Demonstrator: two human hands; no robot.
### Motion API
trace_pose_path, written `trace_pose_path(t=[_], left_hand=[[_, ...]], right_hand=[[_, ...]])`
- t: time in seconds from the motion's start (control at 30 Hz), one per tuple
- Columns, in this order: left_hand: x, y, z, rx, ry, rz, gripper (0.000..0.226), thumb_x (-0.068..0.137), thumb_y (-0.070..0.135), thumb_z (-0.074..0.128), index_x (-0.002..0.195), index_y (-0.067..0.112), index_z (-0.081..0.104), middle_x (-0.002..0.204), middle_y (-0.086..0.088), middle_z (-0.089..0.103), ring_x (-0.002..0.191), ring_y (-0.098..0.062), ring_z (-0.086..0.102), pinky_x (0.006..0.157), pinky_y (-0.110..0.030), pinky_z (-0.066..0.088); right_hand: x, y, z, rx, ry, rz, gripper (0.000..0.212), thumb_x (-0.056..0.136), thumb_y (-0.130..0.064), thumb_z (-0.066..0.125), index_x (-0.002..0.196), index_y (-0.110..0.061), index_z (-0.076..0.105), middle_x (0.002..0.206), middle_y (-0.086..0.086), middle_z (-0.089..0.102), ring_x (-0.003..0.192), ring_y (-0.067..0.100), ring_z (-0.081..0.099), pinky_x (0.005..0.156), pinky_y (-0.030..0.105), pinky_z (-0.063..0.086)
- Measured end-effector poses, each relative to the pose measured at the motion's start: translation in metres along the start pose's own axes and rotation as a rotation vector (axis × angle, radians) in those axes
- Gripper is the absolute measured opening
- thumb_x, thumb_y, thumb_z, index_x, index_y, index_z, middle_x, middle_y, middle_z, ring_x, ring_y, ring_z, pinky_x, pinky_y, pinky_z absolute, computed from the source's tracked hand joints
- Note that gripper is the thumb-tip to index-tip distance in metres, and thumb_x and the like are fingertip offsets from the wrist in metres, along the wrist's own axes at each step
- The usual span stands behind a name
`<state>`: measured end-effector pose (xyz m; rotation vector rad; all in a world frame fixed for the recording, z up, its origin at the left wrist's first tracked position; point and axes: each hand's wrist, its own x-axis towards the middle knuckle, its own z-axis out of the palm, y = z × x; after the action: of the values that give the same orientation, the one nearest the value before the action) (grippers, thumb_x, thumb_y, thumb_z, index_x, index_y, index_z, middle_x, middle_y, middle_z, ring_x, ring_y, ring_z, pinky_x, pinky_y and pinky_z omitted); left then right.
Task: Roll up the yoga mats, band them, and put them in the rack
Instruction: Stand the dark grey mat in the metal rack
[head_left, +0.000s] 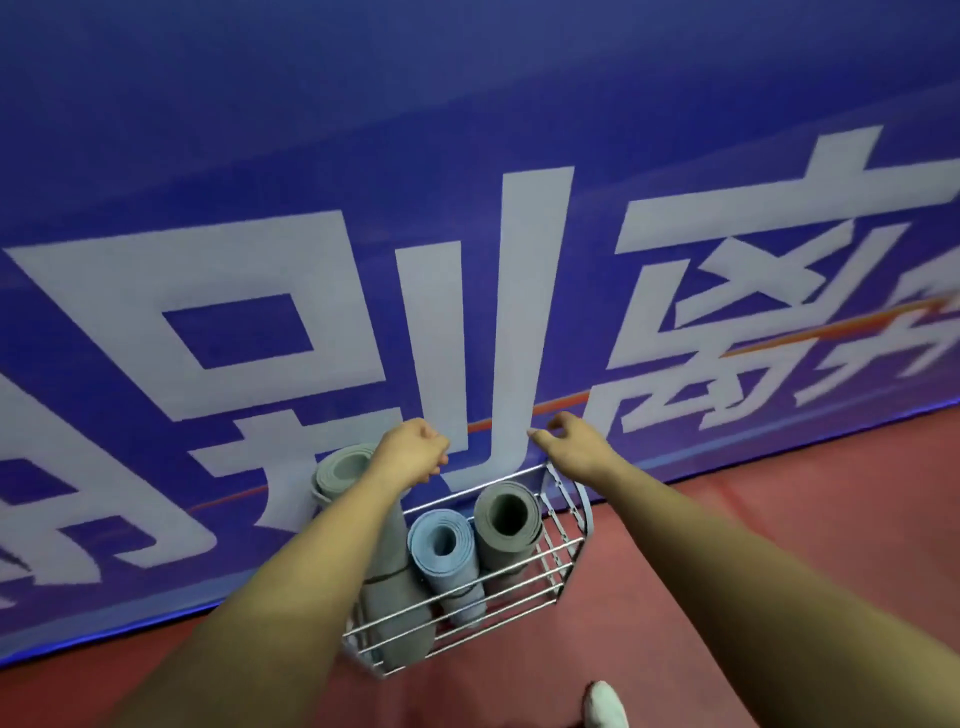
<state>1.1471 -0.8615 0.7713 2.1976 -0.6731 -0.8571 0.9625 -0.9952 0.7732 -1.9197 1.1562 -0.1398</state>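
**Q:** Fig. 1. What state are the hands in?

**A:** The left hand (413, 457) has its fingers curled into the palm and holds nothing. It hangs just beside the top of the tall grey mat (400, 618), and whether it touches the mat cannot be told. The right hand (569, 448) is empty, with fingers loosely apart and the thumb out, above the far right corner of the rack (566, 552).

**Q:** Where are the mats?

**A:** Three rolls stand on end in the wire rack, pressed together: the tall grey mat on the left, the blue mat (441, 545) in the middle and the dark grey mat (506, 512) on the right. A dark band (387, 574) circles the tall grey roll, and another circles the blue one. Any band on the dark grey roll is hidden. The rack stands on the red floor (779, 571) against the blue banner (311, 156).

**Q:** How should they handle?

**A:** They are probably light, soft foam that is springy, grippy rather than slippery, and not fragile. A roll is best held with the hand wrapped round its body near the band. Pinching the outer lip at the open end would likely peel a layer loose. The tall roll looks top-heavy and may lean
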Motion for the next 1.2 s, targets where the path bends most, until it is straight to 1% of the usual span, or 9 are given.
trace_pose_path(t=[0.1, 0.23, 0.37, 0.47, 0.53, 0.63, 0.93, 1.07, 1.2], left_hand=[[-0.036, -0.004, -0.001, 0.027, -0.068, 0.068, 0.013, 0.094, 0.020, 0.052, 0.091, 0.010, 0.059, 0.087, -0.006, 0.072, 0.071, -0.018, 0.063, 0.068, -0.033, 0.055], [-0.086, -0.015, 0.016, -0.045, -0.199, 0.047, 0.011, 0.093, 0.017, 0.051, 0.086, 0.010, 0.057, 0.084, -0.009, 0.071, 0.067, -0.018, 0.064, 0.074, -0.036, 0.057], [-0.139, -0.020, 0.042, -0.005, -0.273, 0.090, 0.010, 0.092, 0.015, 0.050, 0.085, 0.011, 0.056, 0.083, -0.008, 0.071, 0.066, -0.018, 0.062, 0.067, -0.033, 0.053], [-0.189, -0.017, 0.066, 0.010, -0.316, 0.148, 0.019, 0.093, 0.013, 0.049, 0.076, 0.012, 0.056, 0.085, -0.013, 0.071, 0.066, -0.019, 0.062, 0.061, -0.028, 0.050], [-0.225, -0.018, 0.086, 0.016, -0.351, 0.174, 0.017, 0.093, 0.011, 0.047, 0.078, 0.010, 0.055, 0.084, -0.013, 0.069, 0.062, -0.018, 0.059, 0.056, -0.026, 0.047], [-0.285, -0.031, 0.118, -0.001, -0.378, 0.210, 0.011, 0.093, 0.010, 0.049, 0.083, 0.010, 0.054, 0.082, -0.012, 0.069, 0.061, -0.018, 0.059, 0.052, -0.024, 0.046], [-0.490, -0.109, 0.207, 0.052, -0.432, 0.233, 0.019, 0.094, 0.007, 0.048, 0.077, 0.016, 0.050, 0.072, -0.005, 0.065, 0.057, -0.014, 0.057, 0.047, -0.019, 0.042], [-0.558, -0.139, 0.231, 0.082, -0.461, 0.253, 0.018, 0.092, 0.008, 0.050, 0.076, 0.016, 0.052, 0.070, -0.002, 0.066, 0.057, -0.015, 0.059, 0.050, -0.022, 0.043], [-0.614, -0.167, 0.243, 0.124, -0.472, 0.312, 0.016, 0.088, 0.011, 0.051, 0.073, 0.017, 0.055, 0.069, -0.001, 0.070, 0.063, -0.019, 0.064, 0.059, -0.027, 0.049]], right_hand=[[-0.053, 0.006, 0.010, 0.022, 0.057, 0.062, 0.055, 0.098, -0.043, 0.056, 0.138, -0.005, 0.050, 0.136, 0.014, 0.057, 0.117, 0.029, 0.058, 0.095, 0.035, 0.046], [-0.129, 0.029, 0.008, 0.069, 0.130, 0.132, 0.042, 0.098, -0.042, 0.057, 0.119, -0.007, 0.060, 0.112, 0.010, 0.065, 0.092, 0.021, 0.060, 0.079, 0.032, 0.046], [-0.202, 0.062, -0.007, 0.048, 0.209, 0.197, 0.040, 0.097, -0.043, 0.057, 0.104, -0.004, 0.064, 0.102, 0.011, 0.067, 0.095, 0.027, 0.062, 0.083, 0.035, 0.049], [-0.259, 0.090, -0.015, 0.057, 0.259, 0.223, 0.041, 0.098, -0.040, 0.058, 0.105, 0.000, 0.066, 0.104, 0.014, 0.068, 0.100, 0.031, 0.064, 0.092, 0.041, 0.052], [-0.297, 0.111, -0.016, 0.049, 0.278, 0.242, 0.040, 0.098, -0.038, 0.058, 0.107, 0.000, 0.066, 0.105, 0.014, 0.068, 0.100, 0.031, 0.064, 0.094, 0.042, 0.051], [-0.357, 0.150, -0.013, 0.058, 0.301, 0.262, 0.040, 0.098, -0.037, 0.058, 0.111, 0.000, 0.066, 0.109, 0.016, 0.068, 0.102, 0.030, 0.064, 0.093, 0.038, 0.050], [-0.572, 0.248, 0.021, 0.061, 0.286, 0.317, 0.036, 0.098, -0.034, 0.059, 0.109, -0.001, 0.067, 0.109, 0.016, 0.069, 0.101, 0.030, 0.064, 0.088, 0.036, 0.049], [-0.646, 0.278, 0.035, 0.043, 0.279, 0.347, 0.035, 0.098, -0.035, 0.058, 0.110, -0.003, 0.066, 0.110, 0.016, 0.068, 0.101, 0.031, 0.063, 0.089, 0.037, 0.050], [-0.710, 0.295, 0.052, 0.015, 0.294, 0.349, 0.035, 0.098, -0.036, 0.057, 0.111, -0.004, 0.065, 0.105, 0.012, 0.067, 0.097, 0.029, 0.062, 0.082, 0.034, 0.048]])
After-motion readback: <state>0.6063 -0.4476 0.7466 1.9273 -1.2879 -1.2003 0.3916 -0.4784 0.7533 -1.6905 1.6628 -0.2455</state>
